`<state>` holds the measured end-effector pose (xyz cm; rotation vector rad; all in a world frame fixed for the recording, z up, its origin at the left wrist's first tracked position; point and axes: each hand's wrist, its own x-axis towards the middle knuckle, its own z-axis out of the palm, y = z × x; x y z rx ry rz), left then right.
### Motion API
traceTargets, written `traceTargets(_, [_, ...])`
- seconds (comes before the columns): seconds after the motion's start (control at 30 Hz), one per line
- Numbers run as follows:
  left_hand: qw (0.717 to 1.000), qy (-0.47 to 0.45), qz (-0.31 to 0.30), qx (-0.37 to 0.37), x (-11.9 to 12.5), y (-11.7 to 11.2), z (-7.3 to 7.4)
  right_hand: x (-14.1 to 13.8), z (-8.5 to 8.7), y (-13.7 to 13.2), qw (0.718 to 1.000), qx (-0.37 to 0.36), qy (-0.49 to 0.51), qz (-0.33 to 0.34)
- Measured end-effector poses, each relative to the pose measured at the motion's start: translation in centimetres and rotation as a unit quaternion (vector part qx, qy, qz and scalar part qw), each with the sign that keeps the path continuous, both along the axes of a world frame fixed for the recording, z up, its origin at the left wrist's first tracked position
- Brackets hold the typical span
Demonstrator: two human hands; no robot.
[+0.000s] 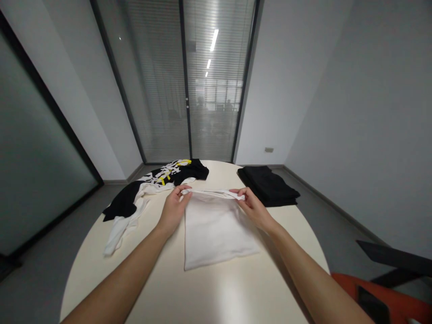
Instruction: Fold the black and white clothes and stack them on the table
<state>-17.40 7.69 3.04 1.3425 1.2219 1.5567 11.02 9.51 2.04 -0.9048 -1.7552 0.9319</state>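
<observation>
A white folded garment (216, 234), which looks like a shirt, lies in the middle of the table with its far edge lifted. My left hand (174, 204) pinches the far left corner of that edge between thumb and fingers. At the far right corner, my right hand (253, 207) grips the same edge, its fingers closed on the cloth. Between the two hands the edge is stretched fairly straight, and its layers show. The near part of the garment rests flat on the tabletop.
A round cream table (162, 288) carries everything. Left of the hands lies a loose black shirt with white and yellow print (165, 173), over white cloth (124, 225). Folded black clothes (268, 184) sit at the right. An orange chair (378, 297) stands at the lower right.
</observation>
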Motion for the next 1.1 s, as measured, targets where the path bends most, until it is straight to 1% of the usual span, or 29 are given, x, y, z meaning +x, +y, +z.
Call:
traceTargets(0.03, [1.000,0.014,-0.004,0.017,-0.1,0.0,0.1,0.0,0.2,0.0,1.000,0.007,0.002,-0.002])
traceTargets(0.1, [0.999,0.038,-0.033,0.017,-0.4,-0.3,0.6,0.3,0.6,-0.2,1.000,-0.004,0.006,0.005])
traceTargets(0.13, [0.997,0.059,-0.053,0.004,-0.7,-0.5,1.0,0.7,0.8,-0.2,1.000,-0.020,0.006,0.013])
traceTargets(0.2, [0.986,0.116,-0.117,-0.031,-1.3,-1.1,1.8,1.7,1.3,-0.4,0.997,-0.060,0.001,0.043])
traceTargets(0.27, [0.963,0.169,-0.202,-0.060,-2.1,-1.7,2.6,3.0,1.8,-0.5,0.993,-0.094,-0.013,0.076])
traceTargets(0.33, [0.936,0.203,-0.275,-0.084,-2.7,-2.1,3.3,4.1,2.1,-0.5,0.988,-0.109,-0.035,0.100])
traceTargets(0.4, [0.913,0.223,-0.325,-0.104,-3.0,-2.5,3.7,5.0,2.3,-0.5,0.983,-0.120,-0.062,0.127])
traceTargets(0.47, [0.894,0.248,-0.355,-0.117,-3.1,-2.8,4.1,5.5,2.4,-0.6,0.972,-0.144,-0.100,0.159])
traceTargets(0.6, [0.848,0.347,-0.375,-0.142,-2.6,-3.5,4.4,5.2,2.6,-1.1,0.937,-0.220,-0.173,0.209])
traceTargets(0.7, [0.812,0.400,-0.387,-0.177,-2.0,-4.1,4.2,4.8,2.6,-1.2,0.924,-0.227,-0.209,0.225])
traceTargets(0.77, [0.797,0.426,-0.383,-0.192,-1.5,-4.3,4.1,4.6,2.5,-1.2,0.919,-0.219,-0.238,0.225])
traceTargets(0.93, [0.776,0.462,-0.382,-0.196,-0.9,-4.6,4.1,4.5,2.5,-1.2,0.907,-0.210,-0.288,0.225])
traceTargets(1.1, [0.771,0.472,-0.382,-0.190,-1.3,-4.3,4.0,4.6,2.9,-1.4,0.909,-0.211,-0.280,0.228])
